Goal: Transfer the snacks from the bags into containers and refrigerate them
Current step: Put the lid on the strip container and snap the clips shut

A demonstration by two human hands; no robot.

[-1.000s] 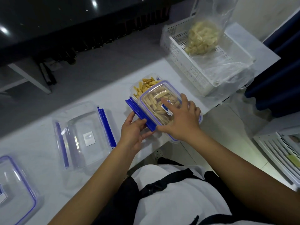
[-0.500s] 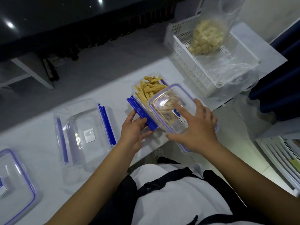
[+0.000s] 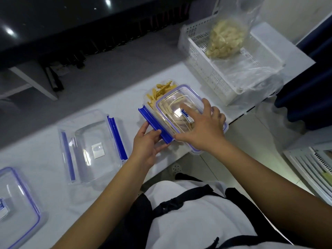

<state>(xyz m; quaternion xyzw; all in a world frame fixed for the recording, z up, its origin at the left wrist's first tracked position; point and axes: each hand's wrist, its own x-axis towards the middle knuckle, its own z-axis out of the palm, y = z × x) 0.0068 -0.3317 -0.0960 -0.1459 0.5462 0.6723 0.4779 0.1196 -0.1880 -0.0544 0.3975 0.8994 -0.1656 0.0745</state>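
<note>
Clear snap-lock container (image 3: pixel 154 97) w/ yellow snack sticks (image 3: pixel 162 89) sits near the front edge of the white table (image 3: pixel 45 159), roughly centre of view. Its lid (image 3: pixel 179 106), clear w/ a blue seal rim, lies skewed on top: shifted toward 4 o'clock, so the sticks show uncovered at 11 o'clock and the lid's near corner overhangs the table edge. Not seated yet.

Left hand (image 3: pixel 146 146) grips the container's blue side clasp (image 3: pixel 155 125), thumb on top, fingers under. Right hand (image 3: pixel 201 128) lies spread on the lid, fingers fairly straight, pressing/steering it, not curled round it.

Handling, my guess: box is stiff plastic, light, smooth, so prob slides easily on the tabletop; needs the left hand as a brace. Sticks look brittle, so no hard push while any poke above the rim. Best hold: lid by its rim/corners, box by the side walls, not the hinged clasp, which flexes.

At 9 o'clock an empty matching container (image 3: pixel 91 146), blue clasps out. Far at 8 o'clock, a spare lid (image 3: pixel 16 203). At 1 o'clock a white slotted basket (image 3: pixel 203 69) holds a clear bag of pale snacks (image 3: pixel 226 36).
</note>
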